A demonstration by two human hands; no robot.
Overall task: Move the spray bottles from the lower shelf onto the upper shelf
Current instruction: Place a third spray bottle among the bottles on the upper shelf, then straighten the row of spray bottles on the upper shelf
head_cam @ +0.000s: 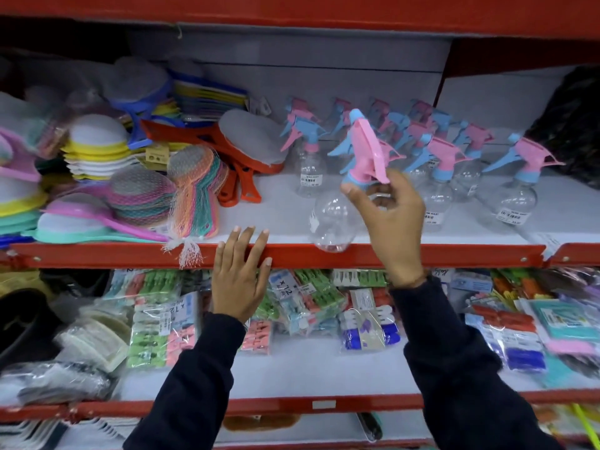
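My right hand (pixel 391 219) grips the neck of a clear spray bottle (pixel 334 222) with a pink and blue trigger head, holding it tilted just above the front of the upper shelf (pixel 422 254). Its round body hangs over the red shelf edge. Several more clear spray bottles (pixel 438 177) with pink and blue heads stand upright on that shelf, behind and to the right. My left hand (pixel 238 274) lies flat with spread fingers on the red front edge, left of the held bottle. No spray bottles show on the lower shelf (pixel 324 371).
Stacks of coloured mesh strainers (pixel 136 196) and orange-handled ones (pixel 240 170) fill the upper shelf's left half. Bags of clothes pegs (pixel 305 300) and other packets crowd the lower shelf. A red shelf front (pixel 292 8) runs overhead. A dark bag (pixel 574 125) sits far right.
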